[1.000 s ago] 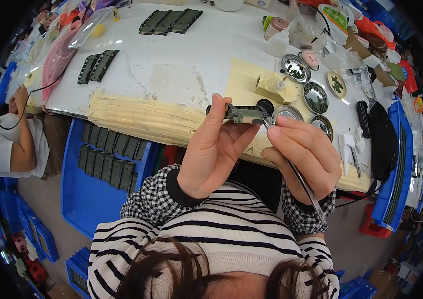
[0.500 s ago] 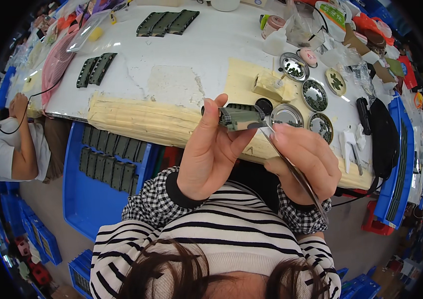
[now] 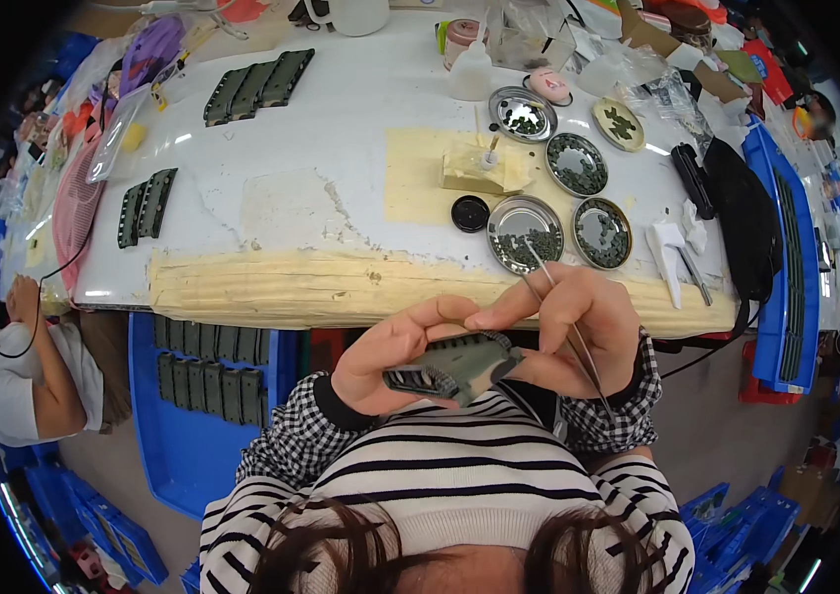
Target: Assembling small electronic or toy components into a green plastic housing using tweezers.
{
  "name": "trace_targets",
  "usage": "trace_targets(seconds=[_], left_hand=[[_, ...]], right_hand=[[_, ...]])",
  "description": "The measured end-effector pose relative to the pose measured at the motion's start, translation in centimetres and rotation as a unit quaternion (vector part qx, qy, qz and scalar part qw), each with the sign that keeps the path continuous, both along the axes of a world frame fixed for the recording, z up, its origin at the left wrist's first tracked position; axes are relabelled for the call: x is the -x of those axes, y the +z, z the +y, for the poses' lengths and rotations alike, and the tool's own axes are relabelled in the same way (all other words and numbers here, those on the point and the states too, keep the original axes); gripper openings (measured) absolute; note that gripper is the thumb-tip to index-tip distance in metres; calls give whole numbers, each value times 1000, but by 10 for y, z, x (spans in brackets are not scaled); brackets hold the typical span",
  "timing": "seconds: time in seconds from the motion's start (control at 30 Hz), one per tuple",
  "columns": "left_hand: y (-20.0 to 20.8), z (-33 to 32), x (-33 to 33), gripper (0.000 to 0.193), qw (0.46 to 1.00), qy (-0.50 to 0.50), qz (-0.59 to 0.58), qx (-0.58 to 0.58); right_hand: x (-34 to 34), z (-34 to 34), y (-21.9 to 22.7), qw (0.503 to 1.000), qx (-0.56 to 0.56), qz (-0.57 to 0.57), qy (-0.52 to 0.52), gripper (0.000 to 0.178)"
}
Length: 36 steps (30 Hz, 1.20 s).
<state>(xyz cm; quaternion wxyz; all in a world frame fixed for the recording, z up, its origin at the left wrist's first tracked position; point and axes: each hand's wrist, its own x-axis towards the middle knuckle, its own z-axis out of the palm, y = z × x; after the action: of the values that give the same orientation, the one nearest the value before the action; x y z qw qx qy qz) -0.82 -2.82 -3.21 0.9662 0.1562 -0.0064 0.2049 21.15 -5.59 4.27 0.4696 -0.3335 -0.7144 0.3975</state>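
Note:
My left hand is closed round a curved camouflage-green plastic piece with ribbed edges, held tilted just off the table's front edge. My right hand grips a pair of metal tweezers, tips pointing up and away from the piece. Its thumb and fingers also touch the piece's right end and upper edge. Just beyond the right hand stands a round metal dish of small dark green bits. A second dish of similar bits is to its right.
Further dishes of bits stand behind, near a yellow taped block and a black round cap. Similar green pieces lie in groups at the table's left. A blue bin below holds more. Another person sits at far left.
Both hands have come down and nearer to me with the piece. The piece has turned, and the tweezer tips have left its end. My right fingers now touch it.

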Motion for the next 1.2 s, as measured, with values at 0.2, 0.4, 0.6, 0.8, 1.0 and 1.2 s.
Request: trace_targets(seconds=[0.2, 0.4, 0.6, 0.8, 1.0, 1.2], left_hand=[[-19, -14, -4, 56, 998, -37, -18, 43], [-5, -7, 5, 40, 987, 152, 45, -40], [21, -3, 2, 47, 956, 246, 148, -60], [27, -4, -3, 44, 934, 277, 204, -94], [28, -2, -7, 42, 920, 306, 229, -84], [28, -2, -6, 42, 915, 310, 242, -87]], right_hand=[[-12, 6, -3, 993, 91, 39, 64, 20], [-79, 49, 2, 900, -136, -279, -308, 27], [-110, 103, -39, 782, -21, -498, -374, 17], [-116, 115, -47, 792, 27, -503, -345, 21], [-105, 108, -41, 771, 14, -528, -356, 24], [-111, 107, -40, 771, 28, -540, -336, 23]])
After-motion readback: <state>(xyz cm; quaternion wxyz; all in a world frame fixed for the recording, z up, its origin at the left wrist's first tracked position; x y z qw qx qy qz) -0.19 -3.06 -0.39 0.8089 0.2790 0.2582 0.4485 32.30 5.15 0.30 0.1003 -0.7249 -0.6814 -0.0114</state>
